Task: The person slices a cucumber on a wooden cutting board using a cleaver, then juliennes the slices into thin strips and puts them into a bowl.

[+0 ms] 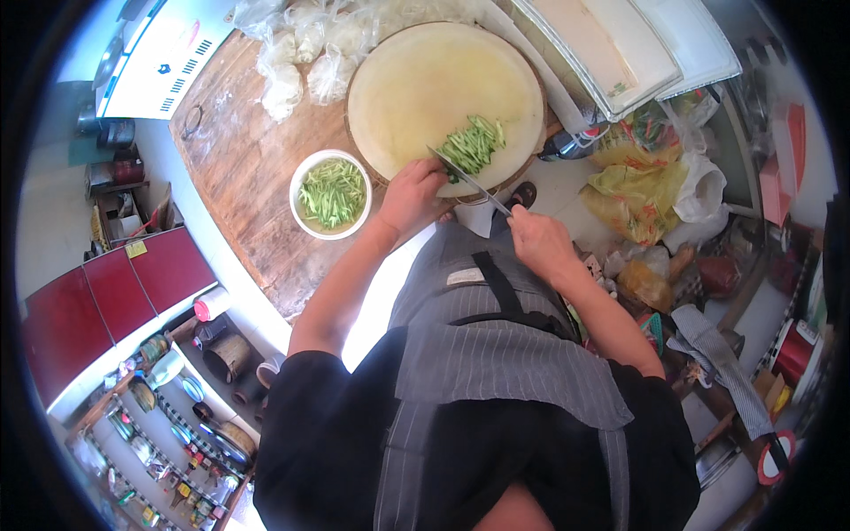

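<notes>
My right hand point(541, 244) grips the handle of a kitchen knife point(473, 184), its blade reaching over the near edge of a round chopping board point(431, 79). Close to the blade's tip, my left hand point(415, 189) rests at the board's near rim with its fingers bent; whether it pinches anything is hidden. A heap of green julienned vegetable strips point(473, 145), probably cucumber, lies on the board just beyond the blade. Left of my left hand, a white bowl point(293, 197) holds more strips point(332, 192) of the same kind.
The board stands on a wooden table point(232, 146). Knotted clear plastic bags with pale contents point(285, 73) lie at its back. White trays point(617, 60) are at the upper right, with yellow plastic bags point(627, 199) below them. Crowded shelves point(166, 425) fill the lower left.
</notes>
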The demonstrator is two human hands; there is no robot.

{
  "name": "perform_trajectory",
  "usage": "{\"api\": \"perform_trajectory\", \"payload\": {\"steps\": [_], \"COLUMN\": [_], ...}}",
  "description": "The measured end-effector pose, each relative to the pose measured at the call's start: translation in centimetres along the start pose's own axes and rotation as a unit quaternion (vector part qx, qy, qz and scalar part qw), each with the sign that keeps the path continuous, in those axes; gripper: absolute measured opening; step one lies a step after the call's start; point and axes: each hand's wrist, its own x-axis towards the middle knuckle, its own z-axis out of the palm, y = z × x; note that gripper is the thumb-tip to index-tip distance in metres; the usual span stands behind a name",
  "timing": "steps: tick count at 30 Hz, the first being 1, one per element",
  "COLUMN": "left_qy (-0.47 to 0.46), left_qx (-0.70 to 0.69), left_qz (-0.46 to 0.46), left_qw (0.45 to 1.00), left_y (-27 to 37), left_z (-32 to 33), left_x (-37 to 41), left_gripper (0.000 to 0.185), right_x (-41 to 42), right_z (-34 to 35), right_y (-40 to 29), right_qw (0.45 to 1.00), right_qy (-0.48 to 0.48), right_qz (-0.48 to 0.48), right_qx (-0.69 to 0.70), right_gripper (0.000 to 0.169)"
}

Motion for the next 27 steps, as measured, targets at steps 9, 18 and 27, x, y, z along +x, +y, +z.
{"api": "perform_trajectory", "payload": {"steps": [9,18,27], "left_qy": [0.013,0.025,0.019], "left_qx": [0.012,0.024,0.044], "left_qz": [0.009,0.005,-0.004], "left_qw": [1.000,0.999,0.999], "left_y": [-0.3,0.0,0.1], "left_z": [0.4,0.6,0.9], "left_x": [-0.5,-0.7,-1.5], "left_gripper": [0.015,0.014,0.017], "right_x": [0.2,0.2,0.3], "right_z": [0.1,0.7,1.0], "right_y": [-0.4,0.1,-0.5], "right_qw": [1.000,1.000,1.000], "right_qy": [0.002,0.008,-0.003], "right_qz": [0.007,-0.009,-0.001], "right_qx": [0.009,0.009,0.003], "right_gripper": [0.012,0.019,0.013]}}
